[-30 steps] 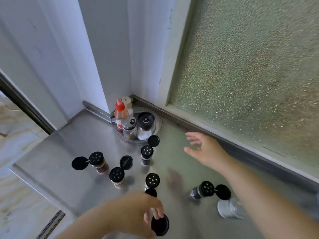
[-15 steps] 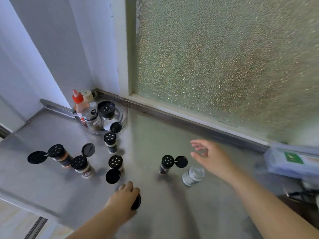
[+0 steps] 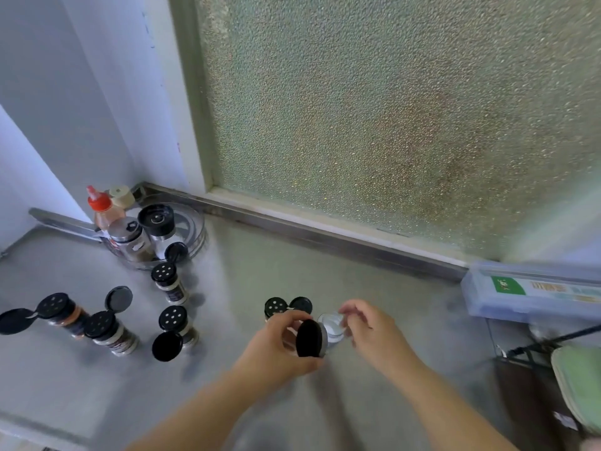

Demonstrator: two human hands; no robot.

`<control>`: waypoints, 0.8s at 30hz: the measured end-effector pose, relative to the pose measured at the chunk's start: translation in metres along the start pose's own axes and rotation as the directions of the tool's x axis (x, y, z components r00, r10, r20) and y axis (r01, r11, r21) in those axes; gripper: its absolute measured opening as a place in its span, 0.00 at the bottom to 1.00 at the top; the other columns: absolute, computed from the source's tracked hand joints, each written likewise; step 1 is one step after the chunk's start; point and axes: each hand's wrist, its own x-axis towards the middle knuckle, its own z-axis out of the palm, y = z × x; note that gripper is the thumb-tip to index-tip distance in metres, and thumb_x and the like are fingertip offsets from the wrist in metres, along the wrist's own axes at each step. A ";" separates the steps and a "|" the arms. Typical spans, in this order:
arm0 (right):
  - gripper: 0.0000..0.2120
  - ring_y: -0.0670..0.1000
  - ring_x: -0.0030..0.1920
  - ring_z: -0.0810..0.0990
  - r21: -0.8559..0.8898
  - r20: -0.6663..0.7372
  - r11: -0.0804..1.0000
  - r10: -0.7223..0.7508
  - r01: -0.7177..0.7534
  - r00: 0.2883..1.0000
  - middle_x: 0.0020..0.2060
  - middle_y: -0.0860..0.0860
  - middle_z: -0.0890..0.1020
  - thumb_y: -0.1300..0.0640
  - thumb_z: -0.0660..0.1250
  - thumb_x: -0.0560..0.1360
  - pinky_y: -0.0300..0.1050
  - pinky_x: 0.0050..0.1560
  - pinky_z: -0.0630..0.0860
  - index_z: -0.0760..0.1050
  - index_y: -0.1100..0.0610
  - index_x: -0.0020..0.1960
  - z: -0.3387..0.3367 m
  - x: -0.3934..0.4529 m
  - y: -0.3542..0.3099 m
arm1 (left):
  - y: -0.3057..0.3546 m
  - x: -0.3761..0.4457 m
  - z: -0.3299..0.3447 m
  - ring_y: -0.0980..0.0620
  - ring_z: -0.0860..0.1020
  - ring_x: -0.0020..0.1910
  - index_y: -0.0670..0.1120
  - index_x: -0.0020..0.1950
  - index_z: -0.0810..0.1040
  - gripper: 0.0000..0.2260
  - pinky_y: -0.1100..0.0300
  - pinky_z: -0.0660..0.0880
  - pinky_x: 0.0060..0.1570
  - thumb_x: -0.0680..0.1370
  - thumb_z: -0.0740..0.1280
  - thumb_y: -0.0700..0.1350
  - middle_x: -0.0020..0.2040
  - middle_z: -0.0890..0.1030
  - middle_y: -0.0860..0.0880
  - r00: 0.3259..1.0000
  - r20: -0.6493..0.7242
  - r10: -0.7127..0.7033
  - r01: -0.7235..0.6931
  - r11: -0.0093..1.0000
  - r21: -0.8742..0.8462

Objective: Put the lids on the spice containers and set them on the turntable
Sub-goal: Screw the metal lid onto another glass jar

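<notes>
Lid (image 3: pixel 309 338), black, is pinched in the left hand (image 3: pixel 279 345); the right hand (image 3: pixel 367 327) grips the clear jar (image 3: pixel 331 327). Bare desk (image 3: pixel 374 284) lies beyond both hands.

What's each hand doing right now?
Left hand: closed on the black lid.
Right hand: fingers curled around the clear jar, apparently gripping it.

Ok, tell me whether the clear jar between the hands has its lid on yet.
Not yet. The clear jar is open-mouthed at the right hand; the left hand holds the black lid beside it.
</notes>
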 end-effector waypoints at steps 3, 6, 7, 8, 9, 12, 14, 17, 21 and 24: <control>0.09 0.49 0.39 0.80 0.280 0.349 0.930 0.132 -0.238 0.928 0.47 0.54 0.80 0.52 0.58 0.80 0.42 0.39 0.79 0.75 0.53 0.51 -0.005 -0.017 -0.006 | 0.008 0.001 0.018 0.63 0.77 0.45 0.60 0.48 0.72 0.22 0.67 0.74 0.51 0.59 0.76 0.47 0.45 0.80 0.58 0.998 -0.042 0.047 -0.047 0.999 0.014; 0.12 0.45 0.41 0.82 0.259 0.316 0.943 0.120 -0.207 0.941 0.48 0.51 0.82 0.51 0.67 0.75 0.41 0.42 0.81 0.75 0.54 0.56 -0.007 -0.020 0.002 | 0.016 0.003 0.033 0.69 0.76 0.46 0.58 0.49 0.72 0.21 0.78 0.68 0.44 0.62 0.76 0.44 0.43 0.79 0.61 0.992 -0.069 0.103 -0.101 0.994 0.039; 0.13 0.44 0.41 0.83 0.222 0.270 0.959 0.113 -0.176 0.956 0.47 0.50 0.83 0.51 0.70 0.73 0.42 0.45 0.81 0.75 0.52 0.56 -0.008 -0.018 0.006 | 0.017 0.005 0.037 0.71 0.75 0.45 0.57 0.50 0.71 0.21 0.80 0.67 0.43 0.63 0.75 0.42 0.43 0.79 0.61 0.990 -0.075 0.117 -0.113 0.992 0.048; 0.14 0.43 0.40 0.83 0.179 0.230 0.974 0.093 -0.136 0.969 0.47 0.48 0.83 0.51 0.72 0.71 0.41 0.46 0.81 0.75 0.49 0.54 -0.010 -0.018 0.008 | 0.018 0.006 0.040 0.73 0.75 0.45 0.56 0.52 0.70 0.21 0.81 0.67 0.42 0.64 0.74 0.42 0.45 0.79 0.61 0.988 -0.079 0.131 -0.126 0.990 0.064; 0.15 0.41 0.39 0.82 0.119 0.186 0.990 0.059 -0.082 0.981 0.46 0.45 0.82 0.51 0.74 0.68 0.37 0.46 0.79 0.74 0.46 0.53 -0.012 -0.016 0.010 | 0.020 0.007 0.042 0.73 0.74 0.45 0.56 0.55 0.69 0.22 0.81 0.66 0.43 0.66 0.73 0.41 0.47 0.78 0.60 0.986 -0.084 0.144 -0.137 0.986 0.091; 0.22 0.43 0.46 0.80 -0.205 0.059 0.970 -0.117 0.127 0.991 0.49 0.45 0.80 0.49 0.76 0.64 0.34 0.47 0.74 0.74 0.46 0.55 -0.022 -0.004 0.012 | 0.019 0.010 0.041 0.71 0.71 0.51 0.58 0.62 0.62 0.28 0.81 0.65 0.47 0.69 0.69 0.39 0.54 0.70 0.60 0.968 -0.158 0.194 -0.171 0.974 0.147; 0.23 0.49 0.52 0.77 -0.415 0.100 0.884 -0.192 0.217 0.976 0.52 0.48 0.77 0.49 0.73 0.66 0.41 0.51 0.73 0.73 0.50 0.59 -0.020 0.008 0.011 | 0.021 0.010 0.034 0.67 0.71 0.51 0.55 0.65 0.62 0.28 0.79 0.66 0.45 0.70 0.66 0.35 0.52 0.69 0.60 0.951 -0.257 0.171 -0.141 0.981 0.131; 0.23 0.54 0.54 0.76 -0.562 0.202 0.785 -0.175 0.260 0.964 0.53 0.51 0.75 0.48 0.70 0.68 0.46 0.51 0.73 0.71 0.51 0.61 -0.004 0.025 0.011 | 0.023 0.005 0.022 0.67 0.71 0.50 0.51 0.66 0.63 0.28 0.79 0.67 0.44 0.70 0.61 0.31 0.53 0.71 0.53 0.931 -0.328 0.161 -0.120 0.983 0.142; 0.22 0.57 0.51 0.77 -0.594 0.244 0.761 -0.141 0.263 0.959 0.53 0.54 0.73 0.52 0.69 0.67 0.45 0.47 0.73 0.70 0.54 0.59 0.013 0.040 0.012 | 0.011 -0.003 0.012 0.63 0.72 0.51 0.50 0.64 0.65 0.25 0.79 0.68 0.45 0.70 0.63 0.31 0.56 0.72 0.52 0.900 -0.406 0.159 -0.105 0.983 0.150; 0.18 0.57 0.47 0.77 -0.595 0.272 0.757 -0.126 0.269 0.954 0.48 0.54 0.76 0.51 0.69 0.66 0.44 0.41 0.69 0.70 0.56 0.52 0.014 0.045 0.016 | 0.004 -0.011 0.008 0.62 0.72 0.51 0.53 0.61 0.65 0.25 0.78 0.69 0.45 0.70 0.63 0.31 0.55 0.73 0.54 0.891 -0.431 0.144 -0.101 0.988 0.121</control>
